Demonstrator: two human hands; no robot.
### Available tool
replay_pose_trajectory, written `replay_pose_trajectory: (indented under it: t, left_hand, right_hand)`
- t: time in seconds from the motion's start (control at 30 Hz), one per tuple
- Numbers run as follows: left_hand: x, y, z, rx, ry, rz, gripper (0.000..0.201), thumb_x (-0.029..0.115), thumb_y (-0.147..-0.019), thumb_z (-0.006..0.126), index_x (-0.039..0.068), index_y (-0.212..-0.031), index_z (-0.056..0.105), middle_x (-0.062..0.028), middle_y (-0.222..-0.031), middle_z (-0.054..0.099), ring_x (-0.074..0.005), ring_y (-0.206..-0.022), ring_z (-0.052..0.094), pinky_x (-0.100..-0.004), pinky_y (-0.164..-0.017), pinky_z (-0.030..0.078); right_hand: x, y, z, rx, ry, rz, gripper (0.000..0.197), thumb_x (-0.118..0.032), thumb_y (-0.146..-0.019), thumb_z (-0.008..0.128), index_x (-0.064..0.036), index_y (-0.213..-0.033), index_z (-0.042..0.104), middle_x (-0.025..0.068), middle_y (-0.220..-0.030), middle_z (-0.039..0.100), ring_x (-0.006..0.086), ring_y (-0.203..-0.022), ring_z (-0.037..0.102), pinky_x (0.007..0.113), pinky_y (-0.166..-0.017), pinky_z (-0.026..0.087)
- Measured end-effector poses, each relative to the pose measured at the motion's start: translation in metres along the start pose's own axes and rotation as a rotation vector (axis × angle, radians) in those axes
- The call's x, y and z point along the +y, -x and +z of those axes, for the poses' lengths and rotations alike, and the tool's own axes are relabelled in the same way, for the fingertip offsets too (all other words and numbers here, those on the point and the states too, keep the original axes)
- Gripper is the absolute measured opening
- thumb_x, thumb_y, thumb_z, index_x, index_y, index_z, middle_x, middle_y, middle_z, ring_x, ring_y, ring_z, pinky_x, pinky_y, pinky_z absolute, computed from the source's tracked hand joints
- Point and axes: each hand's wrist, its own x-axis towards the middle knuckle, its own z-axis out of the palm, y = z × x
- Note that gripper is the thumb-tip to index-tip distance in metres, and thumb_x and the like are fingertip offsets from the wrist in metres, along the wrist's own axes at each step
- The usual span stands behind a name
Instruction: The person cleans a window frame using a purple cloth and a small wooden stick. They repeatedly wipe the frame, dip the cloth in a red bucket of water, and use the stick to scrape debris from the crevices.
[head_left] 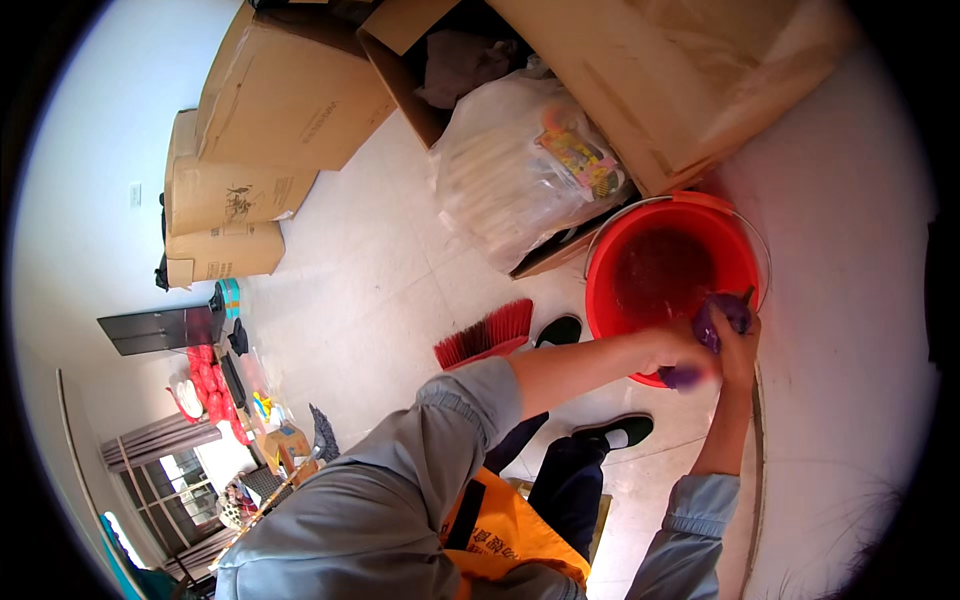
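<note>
Head view is showing left hand [676, 350] and right hand [738, 348] together, clamping a bunched purple cloth [714, 312] over the red bucket [602, 285], wringing seemingly under way, the cloth not yet spread out.

I took this for a room in a home, part of it used for storage, though a small stockroom was possible too. Pale, glossy floor tiles [380, 245] met a plain white wall [105, 170] at the left of the frame, and a barred window [180, 492] with a grey-mauve fabric curtain [165, 443] showed at lower left. Large brown cardboard cartons [285, 100] crowded the upper left. Near the centre lay a red-bristled broom [488, 335], and right of it stood a round red plastic bucket [608, 285], ordinary household cleaning gear.
</note>
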Motion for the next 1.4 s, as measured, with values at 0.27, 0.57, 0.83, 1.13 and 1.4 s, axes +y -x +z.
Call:
replay_pose_trajectory:
  t: [0.27, 0.57, 0.83, 1.13, 1.4]
  left_hand:
    - [-0.005, -0.023, 0.007, 0.461, -0.785, 0.19, 0.059, 0.028, -0.073, 0.074, -0.001, -0.119, 0.051, -0.0249, -0.096, 0.068, -0.0383, -0.088, 0.069, -0.0453, -0.072, 0.054]
    - [0.007, 0.06, 0.045, 0.329, -0.628, 0.431, 0.083, 0.018, -0.064, 0.079, -0.003, -0.13, 0.035, -0.023, -0.092, 0.063, -0.0354, -0.086, 0.068, -0.0428, -0.069, 0.054]
    - [0.052, 0.16, 0.081, -0.215, 0.548, 0.321, 0.036, 0.024, -0.083, 0.07, 0.005, -0.111, 0.058, -0.0045, -0.089, 0.063, -0.0149, -0.068, 0.06, -0.0286, -0.055, 0.047]
    - [0.083, 0.211, 0.127, -0.562, 0.86, 0.084, 0.033, 0.036, -0.088, 0.07, 0.008, -0.103, 0.061, -0.0075, -0.079, 0.064, -0.0135, -0.057, 0.056, -0.0232, -0.043, 0.039]
    - [0.113, 0.228, 0.115, 0.155, 0.038, 0.413, 0.04, 0.018, -0.072, 0.077, 0.0, -0.105, 0.065, -0.0038, -0.086, 0.065, -0.0114, -0.078, 0.061, -0.0288, -0.067, 0.049]
  right_hand:
    - [0.048, -0.015, 0.002, 0.313, 0.29, -0.172, 0.038, -0.013, -0.082, 0.075, 0.0026, -0.115, 0.064, 0.0094, -0.098, 0.069, 0.0198, -0.092, 0.064, 0.033, -0.088, 0.05]
    - [-0.037, 0.033, -0.008, 0.219, 0.463, 0.045, 0.038, -0.022, -0.079, 0.075, 0.0023, -0.107, 0.066, 0.0127, -0.097, 0.069, 0.0196, -0.089, 0.064, 0.036, -0.082, 0.051]
    - [-0.164, 0.11, -0.036, -0.284, -0.222, 0.062, 0.079, -0.047, -0.082, 0.077, -0.0005, -0.139, 0.047, 0.0081, -0.122, 0.06, 0.0212, -0.106, 0.06, 0.036, -0.094, 0.048]
    - [-0.281, 0.12, 0.019, -0.415, -0.211, -0.048, 0.077, -0.035, -0.071, 0.081, -0.0001, -0.131, 0.05, 0.0109, -0.111, 0.061, 0.0204, -0.098, 0.061, 0.035, -0.089, 0.051]
    - [-0.298, 0.112, 0.061, -0.16, 0.349, -0.187, 0.038, -0.017, -0.075, 0.073, 0.0012, -0.107, 0.063, 0.0095, -0.096, 0.067, 0.0194, -0.088, 0.063, 0.034, -0.082, 0.051]
